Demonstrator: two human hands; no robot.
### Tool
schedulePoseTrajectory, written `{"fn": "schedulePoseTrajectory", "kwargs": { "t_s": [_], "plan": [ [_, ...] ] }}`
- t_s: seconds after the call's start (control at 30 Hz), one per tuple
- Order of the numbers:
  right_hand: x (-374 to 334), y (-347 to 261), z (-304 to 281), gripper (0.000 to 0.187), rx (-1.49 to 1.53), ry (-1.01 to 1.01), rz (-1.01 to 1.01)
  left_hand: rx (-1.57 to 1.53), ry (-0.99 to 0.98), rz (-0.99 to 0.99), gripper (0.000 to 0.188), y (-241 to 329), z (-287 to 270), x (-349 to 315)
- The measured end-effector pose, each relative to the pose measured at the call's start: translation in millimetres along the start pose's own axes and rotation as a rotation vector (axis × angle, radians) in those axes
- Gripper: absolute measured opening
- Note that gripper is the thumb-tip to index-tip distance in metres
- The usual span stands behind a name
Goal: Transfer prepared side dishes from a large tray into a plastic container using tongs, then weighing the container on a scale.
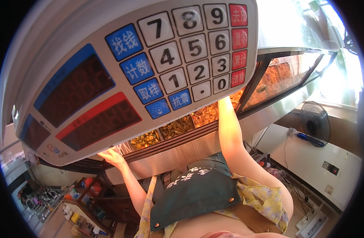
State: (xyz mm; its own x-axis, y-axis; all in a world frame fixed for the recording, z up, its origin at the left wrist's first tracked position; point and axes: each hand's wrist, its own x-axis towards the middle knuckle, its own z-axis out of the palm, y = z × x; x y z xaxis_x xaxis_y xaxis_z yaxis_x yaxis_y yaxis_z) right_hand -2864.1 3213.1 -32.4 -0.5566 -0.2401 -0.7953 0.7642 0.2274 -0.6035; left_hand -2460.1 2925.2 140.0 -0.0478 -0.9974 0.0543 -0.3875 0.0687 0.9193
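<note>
A large white electronic weighing scale (pixel 150 107) with number keys, blue and red keys and dark displays fills the upper part of the view. My left hand (pixel 113 156) is at the scale's lower edge, beside the front rail of a glass food case (pixel 178 137); its visible fingers are stretched apart, with part of them behind the scale. My right forearm reaches over the rail into the case, and the scale hides that hand. Trays there hold yellowish chopped food (pixel 145 140), dark green strips (pixel 176 129) and pale orange pieces (pixel 205 116).
More reddish food (pixel 275 77) lies behind the case's slanted glass at right. A black fan (pixel 315 123) stands by a white panel or tabletop (pixel 305 158) with cables beside it. At lower left, bottles (pixel 77 218) stand near a dark wooden cabinet (pixel 114 206).
</note>
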Motion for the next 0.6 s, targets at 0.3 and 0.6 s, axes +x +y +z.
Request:
{"fn": "schedulePoseTrajectory", "kwargs": {
  "t_s": [0.3,0.6],
  "plan": [
    [19,14,-17,0.023,0.153,-0.147,-0.044,-0.011,-0.030,-0.024,0.047,0,0,1],
    [-74,-45,30,0.046,-1.305,0.456,-0.478,0.045,-0.008,0.008,0.046,0,-1,1]
  ]
}}
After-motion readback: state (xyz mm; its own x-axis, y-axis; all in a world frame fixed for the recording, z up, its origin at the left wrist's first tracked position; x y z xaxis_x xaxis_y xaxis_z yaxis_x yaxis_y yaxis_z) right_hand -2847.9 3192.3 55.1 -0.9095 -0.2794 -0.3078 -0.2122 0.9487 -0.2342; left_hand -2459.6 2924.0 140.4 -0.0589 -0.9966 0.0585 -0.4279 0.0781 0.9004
